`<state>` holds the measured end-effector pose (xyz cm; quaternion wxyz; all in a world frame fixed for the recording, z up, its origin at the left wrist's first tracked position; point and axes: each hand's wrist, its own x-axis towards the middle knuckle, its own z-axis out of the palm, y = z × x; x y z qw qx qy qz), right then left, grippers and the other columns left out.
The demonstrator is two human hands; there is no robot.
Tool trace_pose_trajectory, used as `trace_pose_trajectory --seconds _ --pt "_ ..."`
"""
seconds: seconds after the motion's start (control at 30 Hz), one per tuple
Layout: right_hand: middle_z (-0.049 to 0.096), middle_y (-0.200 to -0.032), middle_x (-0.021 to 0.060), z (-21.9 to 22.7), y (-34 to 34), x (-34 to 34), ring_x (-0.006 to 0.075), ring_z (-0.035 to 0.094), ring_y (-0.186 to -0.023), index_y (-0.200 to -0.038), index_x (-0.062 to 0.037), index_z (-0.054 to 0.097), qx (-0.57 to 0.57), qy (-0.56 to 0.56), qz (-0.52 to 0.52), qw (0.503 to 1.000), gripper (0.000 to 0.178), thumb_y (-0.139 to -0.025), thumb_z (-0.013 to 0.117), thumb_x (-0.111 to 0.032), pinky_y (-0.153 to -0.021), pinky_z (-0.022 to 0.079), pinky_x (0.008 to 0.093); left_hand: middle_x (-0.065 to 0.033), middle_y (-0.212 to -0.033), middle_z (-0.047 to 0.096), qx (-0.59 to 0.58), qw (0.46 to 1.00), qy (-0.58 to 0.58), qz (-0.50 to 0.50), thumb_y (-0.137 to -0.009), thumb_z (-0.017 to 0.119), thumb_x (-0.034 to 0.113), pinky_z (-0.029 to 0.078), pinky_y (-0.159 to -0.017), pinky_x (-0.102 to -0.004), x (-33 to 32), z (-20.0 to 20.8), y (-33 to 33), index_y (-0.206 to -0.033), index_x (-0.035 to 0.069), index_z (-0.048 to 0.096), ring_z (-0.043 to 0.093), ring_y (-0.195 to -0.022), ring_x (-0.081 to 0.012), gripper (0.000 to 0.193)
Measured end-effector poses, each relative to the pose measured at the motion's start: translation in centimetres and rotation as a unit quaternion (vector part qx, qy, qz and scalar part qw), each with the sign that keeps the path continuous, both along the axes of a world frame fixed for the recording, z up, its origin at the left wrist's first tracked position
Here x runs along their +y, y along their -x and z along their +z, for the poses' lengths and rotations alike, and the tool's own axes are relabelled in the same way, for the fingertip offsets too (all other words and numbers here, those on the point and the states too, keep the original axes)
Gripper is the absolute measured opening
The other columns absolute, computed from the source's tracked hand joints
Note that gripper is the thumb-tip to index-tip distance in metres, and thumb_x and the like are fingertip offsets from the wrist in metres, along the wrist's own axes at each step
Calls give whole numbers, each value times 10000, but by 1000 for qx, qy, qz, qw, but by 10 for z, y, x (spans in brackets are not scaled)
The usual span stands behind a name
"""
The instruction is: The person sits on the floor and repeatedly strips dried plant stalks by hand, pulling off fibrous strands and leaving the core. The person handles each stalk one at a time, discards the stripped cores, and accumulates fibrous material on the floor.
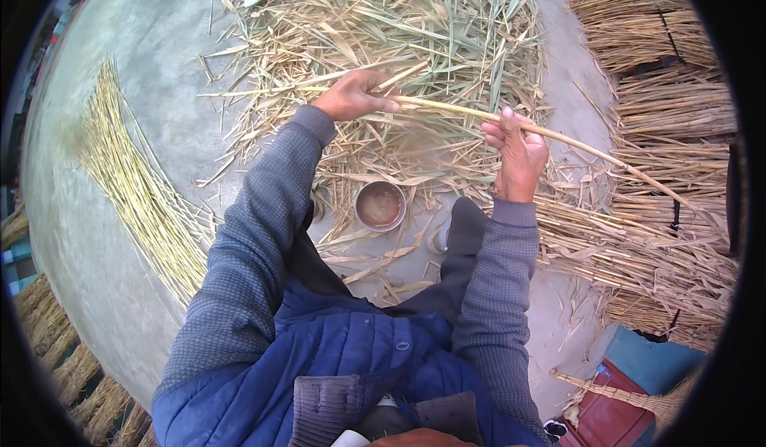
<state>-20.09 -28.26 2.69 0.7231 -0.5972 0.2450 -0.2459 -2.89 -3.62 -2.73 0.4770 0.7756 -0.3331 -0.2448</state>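
A long, thin, pale yellow reed stalk (455, 107) stretches from left to right in front of me, its right end lower. My left hand (353, 96) is closed round it, and a short dry piece, perhaps a leaf sheath, juts up beside the fingers. Farther right, my right hand (520, 152) grips the same stalk between thumb and fingers. Under both hands lies a wide heap of stripped reed leaves (383, 32), tan and green. At my feet stands a round metal bowl (381, 206) with brownish contents.
On the left floor lies a spread of bare yellow stalks (148, 200). Tied reed bundles (662, 104) line the right side, with a loose leafy pile of reeds (614, 240) nearest me. A red box-like object (610, 403) sits low at the right.
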Motion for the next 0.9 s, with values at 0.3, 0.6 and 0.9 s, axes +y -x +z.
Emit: trace_pose_trajectory --seconds 0.3,0.6,0.9 --pt "699 -880 135 4 4 -6 175 720 -723 -1052 43 619 4 15 11 1000 307 -936 743 -213 -623 593 233 -5 -908 738 99 992 60 44 -813 853 194 507 -778 -256 -17 -1 9 -1027 50 765 632 -817 -77 272" --pt "706 -893 133 8 15 -15 176 725 -757 -1034 43 619 -36 21 63 997 242 -947 722 -157 -672 594 242 -55 -1000 751 124 988 48 72 -768 871 105 537 -857 -266 -21 -1 17 -1078 -11 741 676 -920 -104 356" --pt "714 -950 160 23 49 -47 200 723 -814 -999 35 608 -60 84 43 994 137 -942 696 -52 -765 611 294 -32 -859 709 244 915 216 236 -887 785 153 519 -802 -271 2 5 -13 -993 32 669 655 -837 -97 198"
